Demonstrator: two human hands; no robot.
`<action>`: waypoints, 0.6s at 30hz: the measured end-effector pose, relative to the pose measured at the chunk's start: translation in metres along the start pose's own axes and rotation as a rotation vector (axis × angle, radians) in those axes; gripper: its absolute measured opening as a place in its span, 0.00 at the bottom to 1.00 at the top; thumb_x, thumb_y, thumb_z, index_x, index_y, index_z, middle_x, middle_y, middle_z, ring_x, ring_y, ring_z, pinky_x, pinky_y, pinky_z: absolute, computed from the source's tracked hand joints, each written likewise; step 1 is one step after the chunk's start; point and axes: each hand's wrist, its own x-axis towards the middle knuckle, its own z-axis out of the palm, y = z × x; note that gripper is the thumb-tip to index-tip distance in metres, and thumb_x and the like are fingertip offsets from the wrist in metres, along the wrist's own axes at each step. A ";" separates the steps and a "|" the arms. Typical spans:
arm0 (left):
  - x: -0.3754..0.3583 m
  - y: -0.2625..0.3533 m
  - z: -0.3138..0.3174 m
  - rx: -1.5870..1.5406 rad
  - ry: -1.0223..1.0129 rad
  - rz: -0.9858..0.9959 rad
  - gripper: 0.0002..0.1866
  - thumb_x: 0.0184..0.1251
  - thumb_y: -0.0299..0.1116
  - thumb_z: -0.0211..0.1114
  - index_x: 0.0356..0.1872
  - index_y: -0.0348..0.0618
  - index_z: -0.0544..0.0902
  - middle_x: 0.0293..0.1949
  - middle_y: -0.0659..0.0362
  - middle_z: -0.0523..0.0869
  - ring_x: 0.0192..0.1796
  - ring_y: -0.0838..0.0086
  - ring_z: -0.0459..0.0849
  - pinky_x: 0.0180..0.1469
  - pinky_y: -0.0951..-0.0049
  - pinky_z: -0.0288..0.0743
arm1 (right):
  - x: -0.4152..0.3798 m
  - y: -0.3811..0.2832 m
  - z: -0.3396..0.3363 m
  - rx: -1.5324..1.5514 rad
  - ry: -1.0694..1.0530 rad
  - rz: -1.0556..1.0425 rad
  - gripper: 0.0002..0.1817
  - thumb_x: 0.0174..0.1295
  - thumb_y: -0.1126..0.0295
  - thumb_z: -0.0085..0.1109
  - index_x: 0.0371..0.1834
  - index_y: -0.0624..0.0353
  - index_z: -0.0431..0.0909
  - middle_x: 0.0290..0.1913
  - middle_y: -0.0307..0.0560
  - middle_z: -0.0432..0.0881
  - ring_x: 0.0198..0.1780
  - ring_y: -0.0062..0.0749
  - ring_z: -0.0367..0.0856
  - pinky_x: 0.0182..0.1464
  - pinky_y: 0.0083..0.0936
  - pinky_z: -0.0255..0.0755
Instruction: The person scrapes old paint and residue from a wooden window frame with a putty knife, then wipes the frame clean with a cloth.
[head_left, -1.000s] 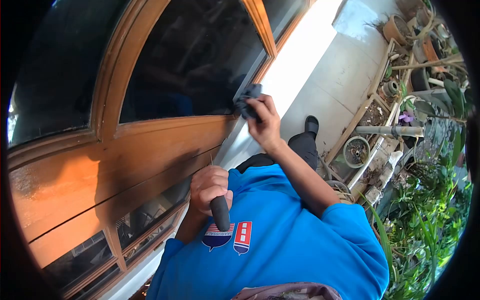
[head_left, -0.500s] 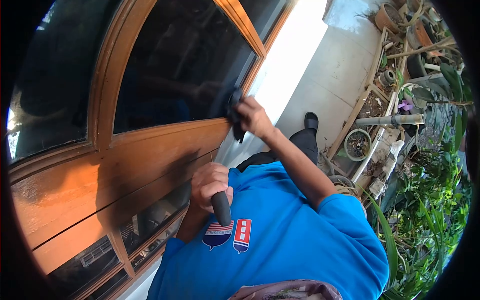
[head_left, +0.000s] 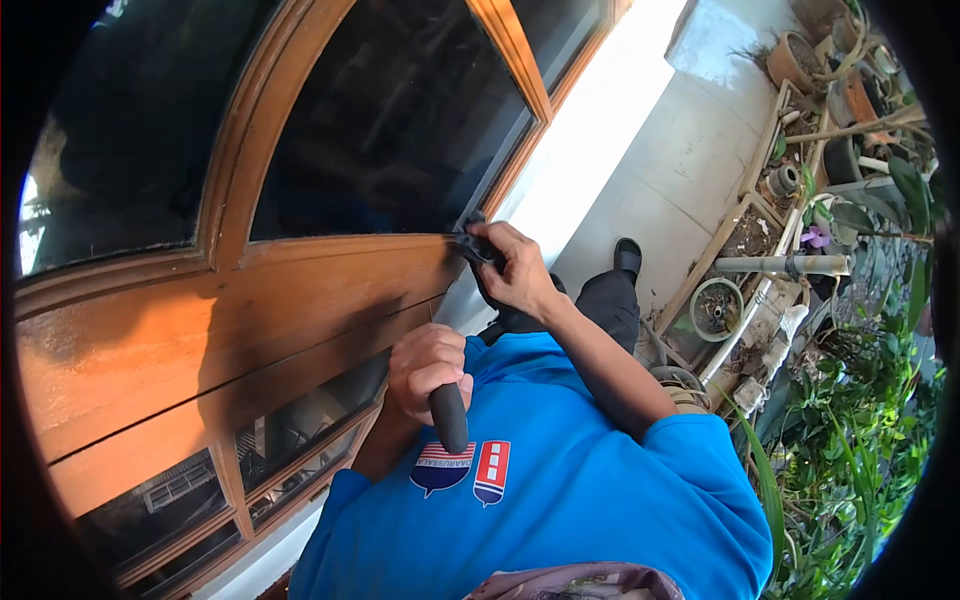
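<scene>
My right hand (head_left: 515, 268) grips a bunched black cloth (head_left: 478, 246). The cloth lies against the lower corner of the wooden window frame (head_left: 350, 243), beside the dark glass pane (head_left: 390, 130). Closer to my chest, my left hand (head_left: 428, 372) is wrapped around a dark grey rounded handle (head_left: 449, 420) that sticks out below the fist. A thin piece shows just above that fist; the rest of the tool is hidden. The left hand is in front of the orange-brown wood panel (head_left: 310, 300), apart from the cloth.
A white wall edge (head_left: 610, 120) borders the window. Beyond it runs a tiled walkway (head_left: 690, 150), with my shoe (head_left: 627, 258) on it. Along the right stand plant pots (head_left: 716, 308), a pipe (head_left: 785, 264) and leafy plants (head_left: 850, 450). Lower panes (head_left: 180, 490) sit at bottom left.
My right hand has drawn the black cloth slightly down from the glass corner onto the frame edge. The left hand keeps its grip on the handle. The whole view has shifted a little.
</scene>
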 end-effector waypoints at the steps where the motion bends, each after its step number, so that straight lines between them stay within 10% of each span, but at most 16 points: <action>1: -0.001 0.001 0.000 -0.003 0.004 0.002 0.21 0.52 0.20 0.65 0.46 0.47 0.69 0.26 0.57 0.78 0.25 0.61 0.82 0.29 0.62 0.80 | 0.008 -0.017 -0.001 0.043 0.034 -0.104 0.25 0.48 0.83 0.57 0.54 0.66 0.80 0.44 0.57 0.82 0.44 0.53 0.84 0.49 0.34 0.78; 9: -0.009 0.006 -0.001 0.011 0.015 -0.009 0.21 0.51 0.20 0.66 0.46 0.47 0.69 0.25 0.58 0.77 0.25 0.61 0.82 0.27 0.62 0.77 | 0.050 -0.050 0.009 -0.047 -0.123 -0.606 0.39 0.34 0.85 0.56 0.61 0.65 0.80 0.46 0.57 0.75 0.49 0.50 0.77 0.50 0.36 0.77; 18: -0.009 0.007 0.002 0.003 0.007 -0.021 0.20 0.52 0.21 0.67 0.45 0.47 0.70 0.25 0.58 0.78 0.25 0.61 0.82 0.28 0.62 0.79 | -0.013 0.059 -0.021 -0.240 -0.066 -0.131 0.25 0.48 0.83 0.62 0.54 0.63 0.83 0.47 0.57 0.82 0.48 0.55 0.84 0.52 0.37 0.79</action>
